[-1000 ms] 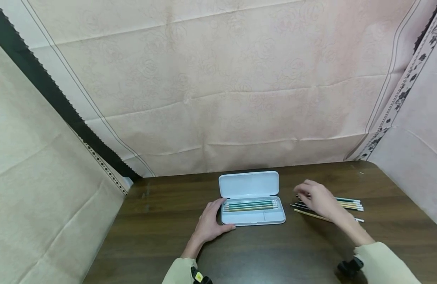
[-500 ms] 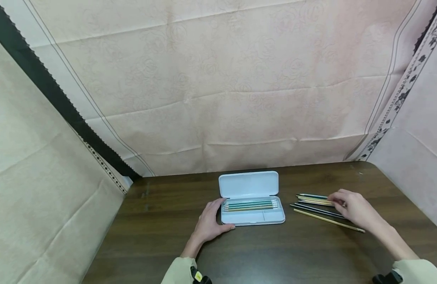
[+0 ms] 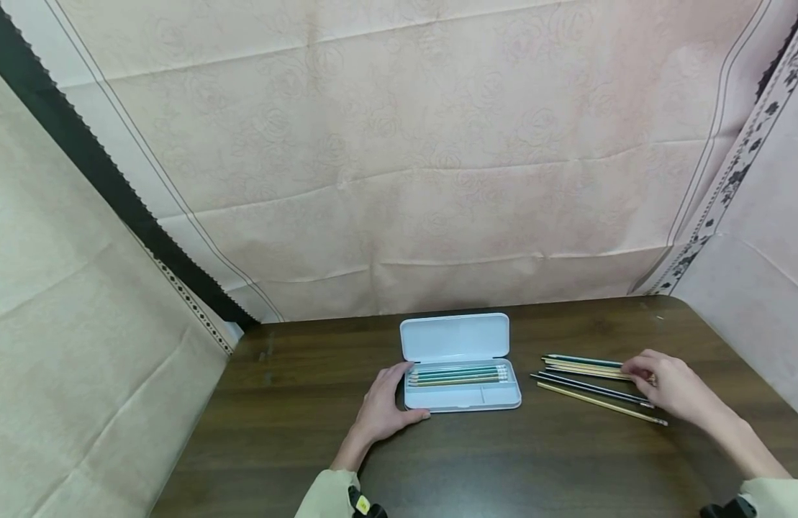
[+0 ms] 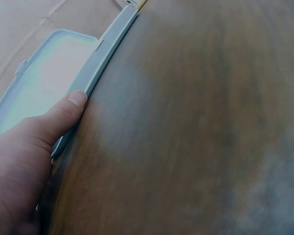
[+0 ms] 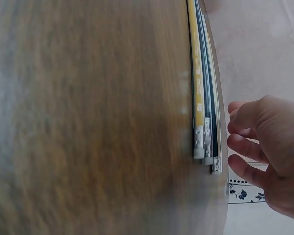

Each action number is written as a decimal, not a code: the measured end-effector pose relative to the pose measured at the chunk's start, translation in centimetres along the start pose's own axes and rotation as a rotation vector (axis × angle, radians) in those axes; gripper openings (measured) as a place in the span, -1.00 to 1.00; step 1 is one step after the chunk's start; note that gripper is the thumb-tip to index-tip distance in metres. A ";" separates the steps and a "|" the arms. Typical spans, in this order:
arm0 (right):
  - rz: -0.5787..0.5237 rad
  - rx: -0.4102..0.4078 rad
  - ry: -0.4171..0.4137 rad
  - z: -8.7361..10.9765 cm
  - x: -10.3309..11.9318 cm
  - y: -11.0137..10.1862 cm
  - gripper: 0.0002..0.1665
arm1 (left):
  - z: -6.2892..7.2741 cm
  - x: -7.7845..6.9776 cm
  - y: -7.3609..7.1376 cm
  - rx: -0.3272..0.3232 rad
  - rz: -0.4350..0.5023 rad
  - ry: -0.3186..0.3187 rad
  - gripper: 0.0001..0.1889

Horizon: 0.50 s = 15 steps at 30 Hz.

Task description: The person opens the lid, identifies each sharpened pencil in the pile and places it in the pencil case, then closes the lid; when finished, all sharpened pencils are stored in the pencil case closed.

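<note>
In the head view an open pale-blue pencil case (image 3: 444, 399) lies on the table with several green and yellow pencils (image 3: 457, 375) in it. My left hand (image 3: 382, 406) holds the case's left end, thumb at the front edge; the left wrist view shows the thumb on the side wall. To the right lie loose pencils. My right hand (image 3: 667, 385) is over the eraser ends of the far yellow and green ones (image 3: 580, 367), fingers bent; I cannot tell whether it pinches one. Nearer are dark pencils (image 3: 593, 388) and a yellow pencil (image 3: 602, 404).
The case's raised lid (image 3: 455, 337) stands at its back. Patterned cloth (image 3: 437, 180) hangs behind the brown table (image 3: 463, 460) and at both sides. A black wrist camera (image 3: 729, 509) sits by the right sleeve.
My right hand has moved right along the loose pencils to their eraser ends. The near yellow pencil's eraser end has swung toward me from a second ago. The left hand and the case have stayed put.
</note>
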State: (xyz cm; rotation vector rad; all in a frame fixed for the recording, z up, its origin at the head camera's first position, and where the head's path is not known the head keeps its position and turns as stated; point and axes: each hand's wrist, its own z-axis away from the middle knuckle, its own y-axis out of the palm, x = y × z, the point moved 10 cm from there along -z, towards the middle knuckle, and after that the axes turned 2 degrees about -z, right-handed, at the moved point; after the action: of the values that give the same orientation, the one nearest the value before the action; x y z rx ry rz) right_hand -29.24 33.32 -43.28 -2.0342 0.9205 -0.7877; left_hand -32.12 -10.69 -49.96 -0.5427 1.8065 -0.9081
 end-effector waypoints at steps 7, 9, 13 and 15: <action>-0.002 0.009 -0.015 0.2 -0.5 0.0 -0.61 | -0.1 0.0 0.0 -0.005 -0.010 0.005 -0.03; -0.005 0.024 -0.012 0.3 -0.6 0.1 -0.62 | -0.1 0.0 0.0 -0.007 -0.021 0.011 -0.03; -0.012 0.050 -0.001 0.3 -0.8 0.3 -0.64 | 0.0 0.1 0.1 -0.008 -0.031 0.011 -0.03; -0.014 0.058 0.001 0.3 -0.8 0.3 -0.65 | 0.0 0.2 0.1 -0.007 -0.031 0.008 -0.02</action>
State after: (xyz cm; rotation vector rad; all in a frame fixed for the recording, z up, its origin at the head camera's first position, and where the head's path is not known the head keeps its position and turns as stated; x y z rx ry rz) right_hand -29.59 33.95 -43.90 -1.9925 0.8752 -0.8137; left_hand -32.20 -10.75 -50.16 -0.5738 1.8140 -0.9265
